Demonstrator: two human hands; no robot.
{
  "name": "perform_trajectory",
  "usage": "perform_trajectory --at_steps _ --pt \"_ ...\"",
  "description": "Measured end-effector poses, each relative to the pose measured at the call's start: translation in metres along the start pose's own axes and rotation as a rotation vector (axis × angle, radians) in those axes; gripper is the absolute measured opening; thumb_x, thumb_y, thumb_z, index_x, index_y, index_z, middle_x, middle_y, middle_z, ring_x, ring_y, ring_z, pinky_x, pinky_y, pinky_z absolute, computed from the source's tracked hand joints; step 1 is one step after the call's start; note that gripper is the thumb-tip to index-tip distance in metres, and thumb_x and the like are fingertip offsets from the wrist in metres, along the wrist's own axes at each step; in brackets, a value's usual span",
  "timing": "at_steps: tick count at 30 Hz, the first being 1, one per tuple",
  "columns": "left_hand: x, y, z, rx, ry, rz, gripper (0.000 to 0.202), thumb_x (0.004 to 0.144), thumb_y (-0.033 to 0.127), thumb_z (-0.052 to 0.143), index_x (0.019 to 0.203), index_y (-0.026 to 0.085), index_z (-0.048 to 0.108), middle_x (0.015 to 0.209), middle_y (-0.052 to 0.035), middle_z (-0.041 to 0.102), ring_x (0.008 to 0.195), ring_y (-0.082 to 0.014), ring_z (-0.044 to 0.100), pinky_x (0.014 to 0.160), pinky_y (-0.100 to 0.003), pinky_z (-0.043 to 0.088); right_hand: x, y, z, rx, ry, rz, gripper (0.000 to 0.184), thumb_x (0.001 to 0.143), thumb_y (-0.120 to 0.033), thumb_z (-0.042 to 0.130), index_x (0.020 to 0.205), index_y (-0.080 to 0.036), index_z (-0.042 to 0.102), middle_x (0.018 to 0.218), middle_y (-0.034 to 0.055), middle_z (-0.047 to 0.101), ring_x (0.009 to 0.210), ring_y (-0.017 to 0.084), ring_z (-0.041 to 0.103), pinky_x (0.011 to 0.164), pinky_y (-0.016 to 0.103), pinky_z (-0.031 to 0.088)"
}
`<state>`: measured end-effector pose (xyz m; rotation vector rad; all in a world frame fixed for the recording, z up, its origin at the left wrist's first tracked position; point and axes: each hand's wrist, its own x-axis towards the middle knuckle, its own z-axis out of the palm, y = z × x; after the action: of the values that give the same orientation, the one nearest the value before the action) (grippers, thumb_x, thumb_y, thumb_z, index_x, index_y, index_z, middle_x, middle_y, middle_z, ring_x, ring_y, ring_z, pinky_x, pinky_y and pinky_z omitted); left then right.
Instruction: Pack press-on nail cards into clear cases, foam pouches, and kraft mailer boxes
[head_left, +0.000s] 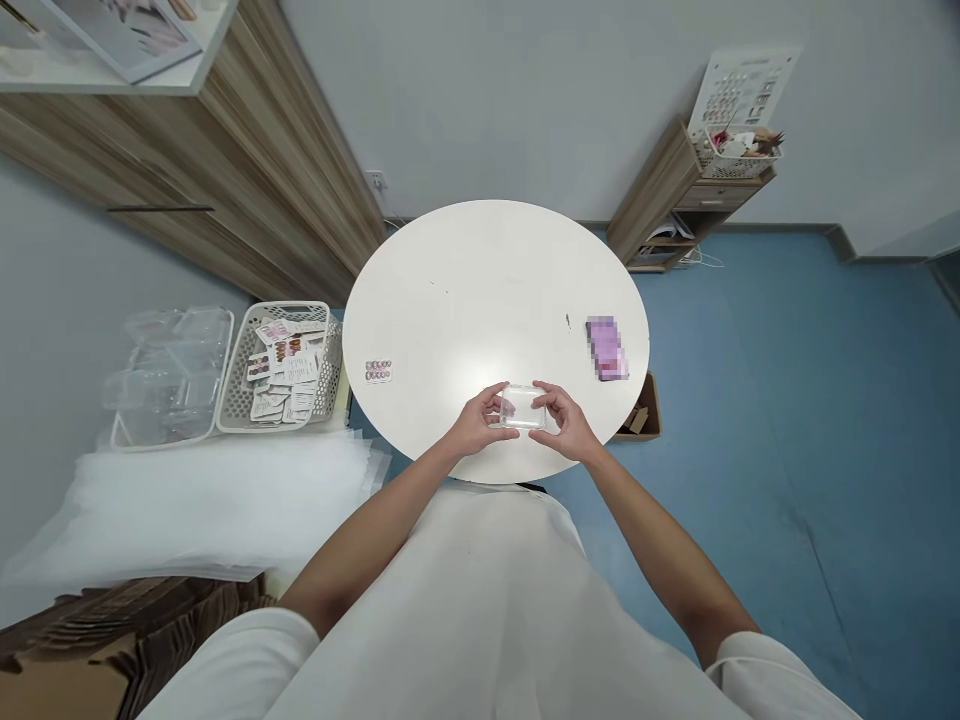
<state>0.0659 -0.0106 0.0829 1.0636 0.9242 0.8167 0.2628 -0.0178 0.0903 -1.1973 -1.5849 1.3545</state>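
Both my hands hold a small clear plastic box just above the near edge of the round white table. My left hand grips the box's left side with curled fingers. On the box's right side, my right hand pinches it between fingers and thumb. A small card of press-on nails lies at the table's left edge. Toward the right edge lies a purple packet, blurred out.
A white mesh basket full of nail cards stands left of the table, beside a tray of clear plastic boxes. Sheets of white foam wrap lie below them. A small wooden shelf unit stands at the back right, with cardboard near left.
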Motion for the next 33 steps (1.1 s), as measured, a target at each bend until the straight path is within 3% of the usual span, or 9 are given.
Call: perform_trajectory --at_steps 10,24,28,33 --pt "-0.009 0.001 -0.002 -0.011 0.01 0.01 0.074 0.056 0.021 0.074 0.122 0.024 0.042 0.09 -0.0039 0.053 0.087 -0.0148 0.051 0.073 -0.031 0.045 -0.003 0.006 0.013 0.179 0.029 0.004 0.042 0.057 -0.032 0.073 0.092 -0.023 0.052 0.125 0.0097 0.039 0.118 0.021 0.04 0.095 0.037 0.037" --pt "-0.009 0.003 0.007 -0.1 0.06 0.067 0.075 0.057 0.019 0.074 0.123 0.024 0.04 0.101 -0.0065 0.053 0.094 -0.0172 0.052 0.075 -0.031 0.046 0.012 0.0 0.002 0.295 -0.011 -0.075 0.042 0.057 -0.032 0.074 0.091 -0.025 0.051 0.117 0.008 0.045 0.111 0.02 0.046 0.09 0.036 0.038" --pt "-0.009 0.004 0.009 -0.11 0.08 0.069 0.074 0.061 0.018 0.07 0.126 0.026 0.038 0.111 -0.0072 0.049 0.1 -0.0181 0.049 0.078 -0.032 0.046 0.021 -0.006 -0.011 0.2 -0.092 -0.018 0.043 0.058 -0.035 0.072 0.093 -0.023 0.05 0.119 0.0083 0.045 0.098 0.019 0.052 0.081 0.033 0.043" --pt "-0.014 -0.009 0.008 -0.109 0.153 -0.073 0.062 0.068 0.023 0.063 0.126 0.027 0.04 0.101 -0.0043 0.05 0.079 -0.0103 0.054 0.074 -0.034 0.049 0.033 -0.001 -0.019 0.044 -0.144 0.141 0.034 0.076 -0.049 0.049 0.098 -0.023 0.047 0.099 0.003 0.054 0.076 0.014 0.057 0.066 0.029 0.045"
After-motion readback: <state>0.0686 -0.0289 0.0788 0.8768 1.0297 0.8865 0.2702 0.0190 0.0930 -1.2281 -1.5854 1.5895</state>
